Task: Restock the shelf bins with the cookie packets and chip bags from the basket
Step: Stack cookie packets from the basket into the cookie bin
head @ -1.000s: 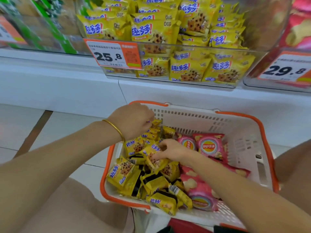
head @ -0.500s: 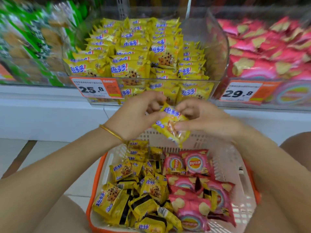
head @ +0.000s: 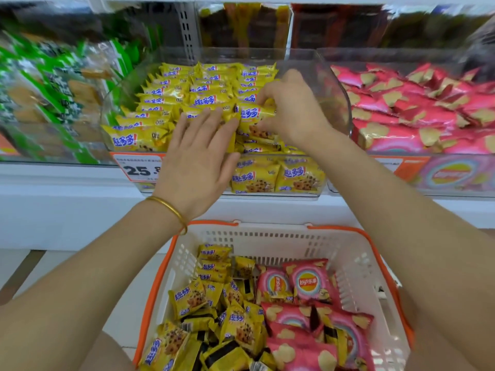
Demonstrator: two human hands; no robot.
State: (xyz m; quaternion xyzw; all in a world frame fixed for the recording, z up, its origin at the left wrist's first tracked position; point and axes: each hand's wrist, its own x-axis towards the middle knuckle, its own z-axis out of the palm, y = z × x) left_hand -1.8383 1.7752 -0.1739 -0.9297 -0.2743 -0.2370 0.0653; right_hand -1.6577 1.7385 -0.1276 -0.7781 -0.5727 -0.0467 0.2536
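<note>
Head view: restocking unfinished.
Right hand (head: 289, 108) pinches a yellow foil cookie packet (head: 255, 113) in the clear plastic bin (head: 338, 97); left hand (head: 197, 153) lies flat; the orange-rimmed white basket (head: 267, 235) is quite full.

One head-worn view, forward and down, near basket (head: 270, 243) and bin (head: 336, 97).

price tag (head: 135, 170): part behind left hand (head: 198, 162) | green packets (head: 53, 89): blurred

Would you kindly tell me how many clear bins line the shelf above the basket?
3: left bin holds green packets, middle bin yellow cookie packets, right bin pink chip bags; others may be off-frame.
</note>
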